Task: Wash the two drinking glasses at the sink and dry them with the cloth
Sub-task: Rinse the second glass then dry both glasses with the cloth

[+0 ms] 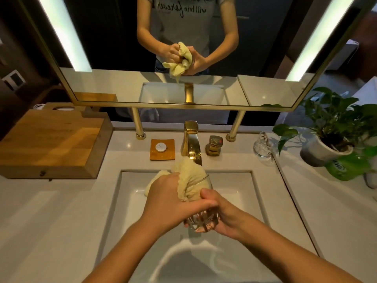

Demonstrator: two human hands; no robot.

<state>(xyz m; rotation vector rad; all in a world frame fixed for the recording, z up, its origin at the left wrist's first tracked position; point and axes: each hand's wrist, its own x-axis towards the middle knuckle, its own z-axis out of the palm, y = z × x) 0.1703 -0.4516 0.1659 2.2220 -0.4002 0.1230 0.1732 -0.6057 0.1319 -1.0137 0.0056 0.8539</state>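
Over the white sink (240, 193) my right hand (226, 215) grips a clear cut drinking glass (204, 221), tilted with its mouth pointing away from me. A pale yellow cloth (188, 178) is stuffed into the glass and bunches out of its rim. My left hand (171, 199) grips the cloth at the rim, its thumb lying across the glass. The second drinking glass (263, 147) stands on the counter at the right, beside the plant.
A gold faucet (191, 141) and its handle (214, 145) stand behind the sink. A wooden soap dish (162, 149) sits left of them, a wooden box (51, 144) farther left. A potted plant (330, 135) and a green bottle (344, 168) crowd the right counter. A mirror (114, 48) hangs above.
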